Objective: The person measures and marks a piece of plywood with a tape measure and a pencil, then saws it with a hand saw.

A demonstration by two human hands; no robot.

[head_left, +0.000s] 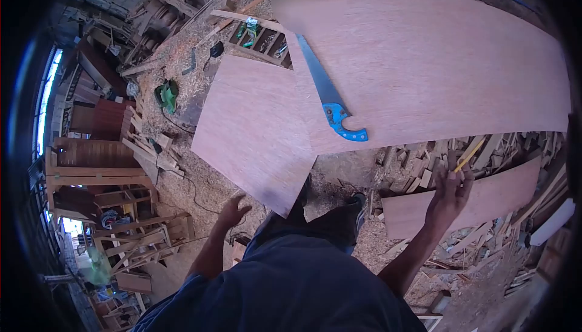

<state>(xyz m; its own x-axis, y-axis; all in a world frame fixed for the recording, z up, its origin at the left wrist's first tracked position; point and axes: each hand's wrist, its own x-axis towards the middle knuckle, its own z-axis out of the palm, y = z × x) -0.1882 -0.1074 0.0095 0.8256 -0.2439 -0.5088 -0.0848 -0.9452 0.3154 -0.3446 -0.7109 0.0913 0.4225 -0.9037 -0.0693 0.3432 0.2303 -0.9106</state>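
My right hand (450,191) is raised at the right with a yellow pencil (470,155) between its fingers. On the left, my left hand (233,211) hangs near the lower edge of a smaller plywood piece (251,120), fingers apart and holding nothing. A large plywood sheet (436,65) stretches to the upper right, meeting the smaller piece. A handsaw (322,83) with a blue handle lies on the large sheet near its left end, blade pointing away from me.
A green power tool (167,96) lies among shavings at the left, its cord trailing down. Beyond the smaller piece is a wooden compartment tray (260,42). A curved plywood offcut (467,202) rests over wood scraps at the right. Wooden frames (145,241) stand lower left.
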